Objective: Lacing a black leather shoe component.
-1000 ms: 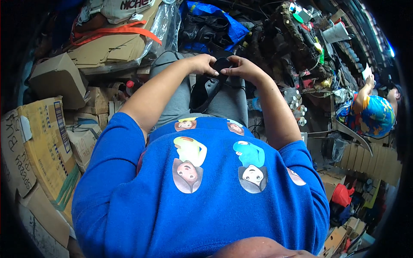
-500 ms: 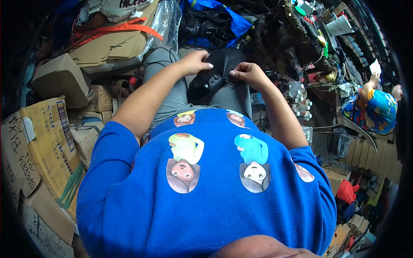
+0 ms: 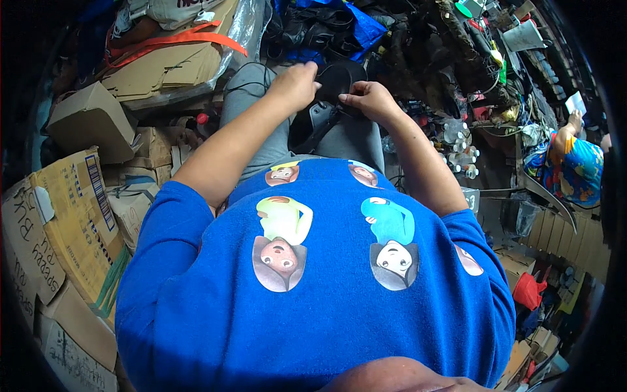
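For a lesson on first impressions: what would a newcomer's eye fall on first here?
Probably the bright blue shirt with cartoon figures, filling the lower middle. Above it, in the upper middle, the left hand and right hand are at a dark shoe. The orange strap at upper left also stands out.

Shoe [image 3: 320, 116]: smooth, leather-like. Trousers [image 3: 240, 108] and shirt [image 3: 330, 261]: matt cloth. Sheet [image 3: 251, 29]: clear, glossy plastic. Box [image 3: 85, 124]: matt cardboard, smooth-faced. Bottles [image 3: 454, 132]: translucent, shiny plastic. Bag [image 3: 369, 31]: blue, slightly glossy, plastic-like.

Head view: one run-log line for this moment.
black shoe on grey trousers; left hand at its left; right hand at its right; grips unclear
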### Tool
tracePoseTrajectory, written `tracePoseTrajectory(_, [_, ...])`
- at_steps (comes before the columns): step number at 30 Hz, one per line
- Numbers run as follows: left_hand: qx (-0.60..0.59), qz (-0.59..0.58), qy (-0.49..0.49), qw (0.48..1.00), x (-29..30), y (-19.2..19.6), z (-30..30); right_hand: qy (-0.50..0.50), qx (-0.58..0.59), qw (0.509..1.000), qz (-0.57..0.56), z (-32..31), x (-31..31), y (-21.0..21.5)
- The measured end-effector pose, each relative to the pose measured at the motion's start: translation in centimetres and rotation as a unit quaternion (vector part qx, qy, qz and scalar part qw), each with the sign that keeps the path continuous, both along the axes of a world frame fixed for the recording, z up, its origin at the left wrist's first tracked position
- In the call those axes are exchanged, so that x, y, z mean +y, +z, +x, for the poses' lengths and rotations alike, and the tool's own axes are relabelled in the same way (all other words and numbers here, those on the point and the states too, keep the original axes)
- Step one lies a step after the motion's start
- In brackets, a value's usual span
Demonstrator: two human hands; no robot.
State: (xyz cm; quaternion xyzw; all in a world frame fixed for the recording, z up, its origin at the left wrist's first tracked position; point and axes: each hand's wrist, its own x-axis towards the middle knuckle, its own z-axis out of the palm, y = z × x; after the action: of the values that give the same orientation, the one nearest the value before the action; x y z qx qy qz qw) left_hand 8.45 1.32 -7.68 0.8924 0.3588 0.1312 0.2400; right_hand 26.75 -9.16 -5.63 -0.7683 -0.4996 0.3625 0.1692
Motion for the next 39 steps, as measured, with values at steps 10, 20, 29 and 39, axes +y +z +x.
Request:
tracePoseTrajectory(10, [0.013,0.030,-0.215,0.976,-5.0,1.8,-1.9,0.051,0.150,0.987,-0.015,3.7,1.5,0.4])
tracePoseTrajectory(20, [0.060,-0.123,-0.203,0.970,-0.9,5.1,-2.0,0.029,-0.056,0.981,0.182,-0.6,0.2,1.7])
tracePoseTrajectory(29, [-0.132,-0.174,-0.263,0.940,2.1,-1.3,3.2,0.185,-0.084,0.978,0.038,-2.3,-0.9,4.0])
tracePoseTrajectory(39, [-0.083,-0.215,-0.291,0.929,4.1,-0.5,3.0,0.070,0.035,0.985,0.156,-1.5,-4.2,7.7])
